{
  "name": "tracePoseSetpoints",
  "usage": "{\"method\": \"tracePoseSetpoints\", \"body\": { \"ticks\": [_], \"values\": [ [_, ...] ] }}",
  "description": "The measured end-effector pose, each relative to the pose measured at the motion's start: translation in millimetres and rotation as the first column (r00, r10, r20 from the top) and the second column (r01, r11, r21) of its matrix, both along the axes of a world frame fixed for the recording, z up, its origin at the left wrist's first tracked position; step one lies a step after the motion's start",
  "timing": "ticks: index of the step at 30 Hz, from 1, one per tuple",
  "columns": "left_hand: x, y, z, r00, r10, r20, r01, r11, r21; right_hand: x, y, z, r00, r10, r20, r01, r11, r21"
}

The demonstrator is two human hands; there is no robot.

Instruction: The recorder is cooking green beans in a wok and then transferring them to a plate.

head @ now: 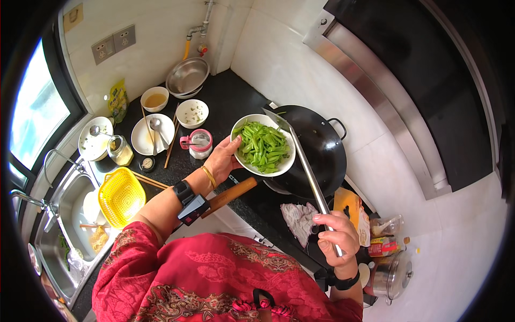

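My left hand grips the rim of a white bowl filled with cut green vegetable pieces. The bowl is held over the left side of a black wok, whose wooden handle points towards me. My right hand holds the long metal handle of a spatula; its blade is at the bowl's upper right edge, over the wok. A few green bits show beside the blade. Most of the wok's inside that shows is dark and bare; the bowl hides the rest.
Left on the black counter stand bowls, a white plate, chopsticks, a pink-lidded jar and a glass jar. A yellow basket sits by the sink. A cloth, packets and a steel pot lie right.
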State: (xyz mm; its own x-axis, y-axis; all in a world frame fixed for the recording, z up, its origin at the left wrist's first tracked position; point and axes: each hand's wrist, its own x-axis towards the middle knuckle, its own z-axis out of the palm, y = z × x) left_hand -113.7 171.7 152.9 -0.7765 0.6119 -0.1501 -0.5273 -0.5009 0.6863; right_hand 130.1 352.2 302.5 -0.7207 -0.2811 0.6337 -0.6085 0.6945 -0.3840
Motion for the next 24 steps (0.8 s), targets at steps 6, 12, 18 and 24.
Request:
{"method": "tracePoseSetpoints", "body": {
  "ticks": [6, 12, 18, 24],
  "values": [
    [-1.4, 0.1, 0.9, 1.000, 0.011, 0.006, -0.012, 0.999, 0.034, -3.8, 0.6, -11.3, 0.999, -0.026, 0.020, 0.027, 0.998, -0.049],
    [-3.5, -2.5, -3.4, 1.000, 0.003, 0.003, -0.003, 1.000, 0.015, -10.2, 2.1, -7.1, 0.998, 0.047, 0.047, -0.044, 0.998, -0.051],
    [-8.0, -18.7, -11.3, 0.997, 0.075, 0.012, -0.074, 0.997, -0.037, -17.8, 19.5, -14.2, 0.995, -0.092, -0.036, 0.075, 0.941, -0.331],
    [-9.6, -43.4, -10.6, 0.990, 0.140, 0.006, -0.140, 0.990, -0.017, -71.0, 60.4, -61.5, 0.979, -0.185, 0.082, 0.202, 0.881, -0.427]
  ]
}}
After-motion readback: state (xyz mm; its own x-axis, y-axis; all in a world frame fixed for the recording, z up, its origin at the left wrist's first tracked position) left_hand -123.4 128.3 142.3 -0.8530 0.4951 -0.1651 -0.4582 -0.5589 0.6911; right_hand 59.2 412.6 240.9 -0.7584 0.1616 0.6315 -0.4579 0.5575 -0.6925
